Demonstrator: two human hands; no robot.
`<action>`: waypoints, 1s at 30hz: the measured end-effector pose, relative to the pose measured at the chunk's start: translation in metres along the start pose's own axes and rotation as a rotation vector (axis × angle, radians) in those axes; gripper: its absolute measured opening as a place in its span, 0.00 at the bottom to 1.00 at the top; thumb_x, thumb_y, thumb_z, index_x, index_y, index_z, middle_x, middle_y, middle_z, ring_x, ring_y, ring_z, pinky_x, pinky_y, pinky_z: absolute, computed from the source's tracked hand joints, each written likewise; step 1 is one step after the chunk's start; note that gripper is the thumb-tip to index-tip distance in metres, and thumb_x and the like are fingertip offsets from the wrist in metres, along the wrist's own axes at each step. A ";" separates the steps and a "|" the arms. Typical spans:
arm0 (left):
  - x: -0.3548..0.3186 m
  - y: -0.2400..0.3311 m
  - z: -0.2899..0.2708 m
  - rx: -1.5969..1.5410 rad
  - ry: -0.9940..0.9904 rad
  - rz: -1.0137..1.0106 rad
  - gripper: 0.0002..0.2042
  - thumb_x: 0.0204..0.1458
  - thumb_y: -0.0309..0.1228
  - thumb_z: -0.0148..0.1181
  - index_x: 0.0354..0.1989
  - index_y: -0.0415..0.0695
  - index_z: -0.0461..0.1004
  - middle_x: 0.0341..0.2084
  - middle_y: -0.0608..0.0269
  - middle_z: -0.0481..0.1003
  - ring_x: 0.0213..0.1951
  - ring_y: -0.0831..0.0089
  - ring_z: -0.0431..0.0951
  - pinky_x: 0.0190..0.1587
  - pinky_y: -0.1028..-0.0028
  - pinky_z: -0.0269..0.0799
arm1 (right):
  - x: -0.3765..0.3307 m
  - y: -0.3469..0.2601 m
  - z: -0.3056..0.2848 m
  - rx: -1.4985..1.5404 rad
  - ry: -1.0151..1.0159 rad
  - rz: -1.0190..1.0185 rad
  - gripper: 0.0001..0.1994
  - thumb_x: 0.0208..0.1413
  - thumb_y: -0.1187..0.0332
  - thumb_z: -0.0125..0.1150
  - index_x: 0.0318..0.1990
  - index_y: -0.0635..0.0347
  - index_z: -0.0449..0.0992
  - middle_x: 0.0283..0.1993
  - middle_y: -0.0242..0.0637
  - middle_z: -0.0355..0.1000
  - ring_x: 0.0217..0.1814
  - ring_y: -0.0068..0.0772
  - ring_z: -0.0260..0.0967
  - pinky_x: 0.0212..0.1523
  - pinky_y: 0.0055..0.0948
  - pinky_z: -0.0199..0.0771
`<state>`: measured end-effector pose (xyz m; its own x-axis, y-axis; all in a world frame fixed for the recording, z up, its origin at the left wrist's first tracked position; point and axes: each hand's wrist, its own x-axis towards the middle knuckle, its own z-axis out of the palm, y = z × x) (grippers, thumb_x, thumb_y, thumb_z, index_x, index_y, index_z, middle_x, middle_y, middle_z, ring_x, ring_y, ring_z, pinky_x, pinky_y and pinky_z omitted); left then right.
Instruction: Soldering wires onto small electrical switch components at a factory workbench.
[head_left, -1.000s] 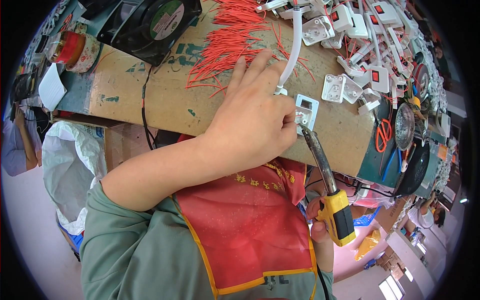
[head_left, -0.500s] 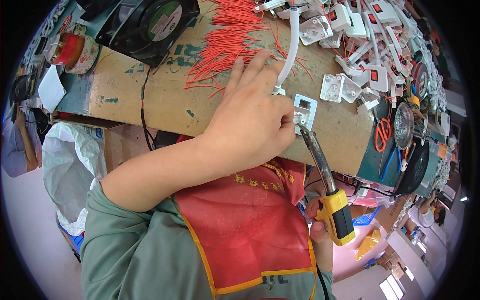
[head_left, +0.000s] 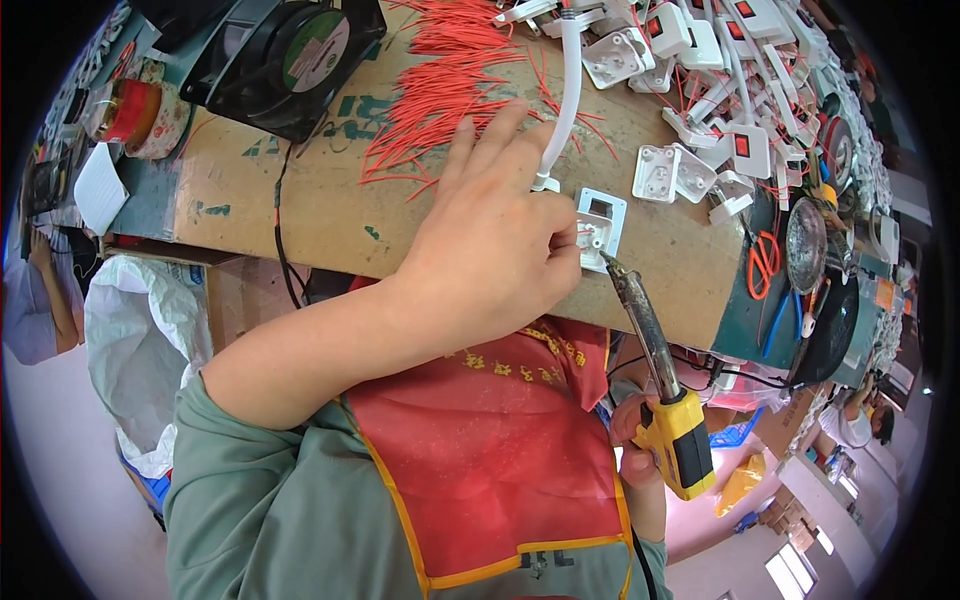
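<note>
My left hand reaches across the board, thumb and index finger pinched at the near-left edge of a small white plastic switch housing. What the pinch holds is hidden behind the fingers; a thin red wire end shows inside the housing. The other fingers stretch out toward the red wires. A white cable runs down past the fingertips to the housing's far-left side. My right hand is wrapped round the yellow and black handle of a soldering gun. Its dark metal tip points at the housing's near right corner.
Beyond the left hand lies a heap of cut red wires. White housings with red switches pile up at far right, near orange-handled scissors and a metal dish. A black fan stands far left; a white sack hangs below.
The soldering gun's tip has drawn back slightly toward the housing's near right corner, and its handle sits a little lower. The left hand keeps its pinch; the whole view has shifted slightly.
</note>
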<state>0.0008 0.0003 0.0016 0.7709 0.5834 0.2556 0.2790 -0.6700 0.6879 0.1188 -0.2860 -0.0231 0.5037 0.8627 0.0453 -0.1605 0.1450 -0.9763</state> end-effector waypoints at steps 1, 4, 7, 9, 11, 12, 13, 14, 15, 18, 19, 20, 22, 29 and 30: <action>0.000 0.000 -0.001 0.003 -0.004 -0.002 0.05 0.40 0.25 0.64 0.20 0.41 0.74 0.57 0.47 0.67 0.66 0.45 0.58 0.65 0.44 0.52 | 0.000 0.000 0.000 -0.016 0.000 -0.003 0.17 0.49 0.62 0.71 0.33 0.64 0.69 0.27 0.39 0.68 0.22 0.29 0.66 0.22 0.25 0.67; 0.001 0.000 -0.001 -0.011 -0.012 0.003 0.04 0.39 0.25 0.65 0.21 0.41 0.74 0.56 0.46 0.67 0.65 0.45 0.58 0.64 0.46 0.53 | 0.000 -0.002 0.000 -0.067 0.030 0.001 0.17 0.49 0.61 0.71 0.31 0.63 0.69 0.26 0.39 0.69 0.22 0.29 0.67 0.21 0.25 0.66; 0.003 0.003 0.000 -0.031 -0.017 0.010 0.04 0.39 0.24 0.65 0.21 0.41 0.75 0.56 0.46 0.67 0.65 0.46 0.59 0.64 0.49 0.54 | -0.001 -0.002 -0.006 -0.149 0.017 -0.046 0.18 0.50 0.59 0.70 0.29 0.64 0.69 0.24 0.37 0.69 0.21 0.28 0.67 0.21 0.24 0.66; 0.002 0.004 -0.001 -0.021 -0.016 0.008 0.05 0.39 0.24 0.66 0.21 0.40 0.75 0.57 0.46 0.67 0.64 0.46 0.59 0.64 0.50 0.55 | -0.004 -0.004 -0.007 -0.193 0.023 -0.035 0.18 0.50 0.58 0.70 0.29 0.64 0.70 0.23 0.37 0.69 0.21 0.28 0.67 0.21 0.24 0.66; 0.003 0.006 -0.001 -0.022 -0.019 0.020 0.05 0.39 0.25 0.66 0.21 0.40 0.75 0.57 0.46 0.67 0.64 0.46 0.60 0.63 0.52 0.55 | -0.006 -0.008 -0.009 -0.247 0.043 -0.030 0.19 0.50 0.56 0.69 0.29 0.64 0.71 0.23 0.36 0.69 0.21 0.28 0.67 0.21 0.24 0.65; 0.003 0.007 -0.003 -0.005 -0.039 0.010 0.05 0.39 0.24 0.66 0.22 0.39 0.75 0.58 0.46 0.67 0.64 0.46 0.60 0.63 0.53 0.56 | -0.003 -0.009 -0.009 -0.242 0.055 -0.030 0.19 0.50 0.55 0.69 0.29 0.64 0.71 0.23 0.35 0.69 0.21 0.28 0.67 0.21 0.24 0.65; 0.002 0.007 -0.004 0.012 -0.060 0.003 0.05 0.39 0.24 0.66 0.22 0.39 0.75 0.59 0.46 0.66 0.64 0.46 0.60 0.63 0.54 0.57 | -0.001 -0.010 -0.010 -0.240 0.068 -0.032 0.20 0.51 0.53 0.68 0.30 0.64 0.72 0.23 0.35 0.69 0.21 0.28 0.67 0.21 0.24 0.65; 0.003 0.006 -0.004 -0.016 -0.062 0.031 0.05 0.39 0.24 0.66 0.22 0.39 0.75 0.59 0.46 0.66 0.64 0.46 0.60 0.63 0.54 0.57 | 0.002 -0.015 -0.010 -0.222 0.107 0.046 0.23 0.50 0.49 0.69 0.30 0.62 0.71 0.23 0.33 0.68 0.22 0.27 0.66 0.22 0.25 0.64; 0.004 0.005 -0.003 -0.033 -0.070 0.008 0.05 0.39 0.25 0.65 0.21 0.40 0.75 0.58 0.46 0.66 0.64 0.44 0.60 0.64 0.49 0.53 | 0.003 -0.014 -0.014 -0.221 0.151 0.024 0.31 0.48 0.45 0.70 0.44 0.62 0.67 0.24 0.30 0.65 0.22 0.25 0.62 0.22 0.24 0.62; 0.004 0.007 -0.003 -0.082 -0.068 -0.034 0.04 0.39 0.26 0.65 0.20 0.41 0.75 0.58 0.47 0.66 0.63 0.42 0.60 0.65 0.45 0.50 | 0.018 -0.015 -0.038 -0.278 0.352 -0.142 0.39 0.48 0.44 0.70 0.58 0.64 0.62 0.25 0.30 0.62 0.21 0.24 0.59 0.20 0.24 0.58; 0.003 0.007 -0.004 -0.095 -0.057 -0.079 0.04 0.38 0.25 0.65 0.20 0.41 0.75 0.57 0.47 0.67 0.63 0.43 0.61 0.65 0.46 0.51 | 0.025 -0.020 -0.045 -0.284 0.410 -0.243 0.38 0.50 0.46 0.69 0.58 0.65 0.62 0.25 0.30 0.62 0.21 0.23 0.58 0.21 0.24 0.58; 0.004 0.008 -0.004 -0.109 -0.061 -0.059 0.04 0.38 0.25 0.65 0.20 0.41 0.75 0.57 0.47 0.67 0.63 0.43 0.61 0.65 0.46 0.51 | 0.031 -0.027 -0.053 -0.293 0.472 -0.342 0.37 0.51 0.48 0.69 0.59 0.66 0.61 0.25 0.31 0.62 0.21 0.23 0.58 0.21 0.24 0.58; 0.005 0.009 -0.007 -0.063 -0.064 -0.032 0.04 0.38 0.23 0.65 0.20 0.41 0.75 0.57 0.47 0.67 0.62 0.45 0.62 0.63 0.48 0.53 | 0.040 -0.034 -0.079 -0.350 0.514 -0.528 0.35 0.54 0.51 0.67 0.60 0.67 0.60 0.25 0.31 0.62 0.21 0.24 0.57 0.21 0.24 0.59; 0.003 0.009 -0.008 -0.006 -0.078 -0.052 0.04 0.39 0.24 0.65 0.21 0.42 0.75 0.58 0.47 0.66 0.63 0.45 0.60 0.64 0.48 0.52 | 0.058 -0.042 -0.096 -0.261 0.743 -0.205 0.26 0.60 0.63 0.55 0.61 0.69 0.59 0.24 0.33 0.61 0.20 0.25 0.59 0.22 0.25 0.61; 0.003 0.010 -0.009 -0.030 -0.107 -0.077 0.04 0.41 0.24 0.65 0.22 0.41 0.75 0.60 0.48 0.65 0.66 0.46 0.57 0.65 0.53 0.53 | 0.056 -0.038 -0.092 -0.116 0.662 -0.266 0.28 0.60 0.63 0.56 0.62 0.71 0.57 0.24 0.33 0.61 0.20 0.27 0.59 0.21 0.26 0.61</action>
<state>0.0007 -0.0007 0.0158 0.8046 0.5797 0.1284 0.3240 -0.6098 0.7233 0.2314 -0.2877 -0.0031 0.9278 0.3254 0.1828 0.1117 0.2250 -0.9679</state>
